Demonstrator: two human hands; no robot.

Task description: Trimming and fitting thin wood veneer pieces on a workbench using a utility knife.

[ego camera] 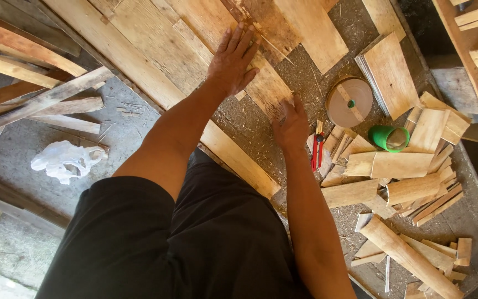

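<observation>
Flat, left hand (232, 60) spread on thin, pale, splintery board (269, 88); right hand (290, 123) clenched on its edge.

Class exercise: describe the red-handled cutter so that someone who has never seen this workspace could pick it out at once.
Start at the person's right hand, pressed on a thin wooden sheet on the sawdust-covered work surface. Just right of that wrist, below the round tape roll, lies the cutter, pointing lengthwise away from the person. It is the only red thing among pale wood offcuts.
</observation>
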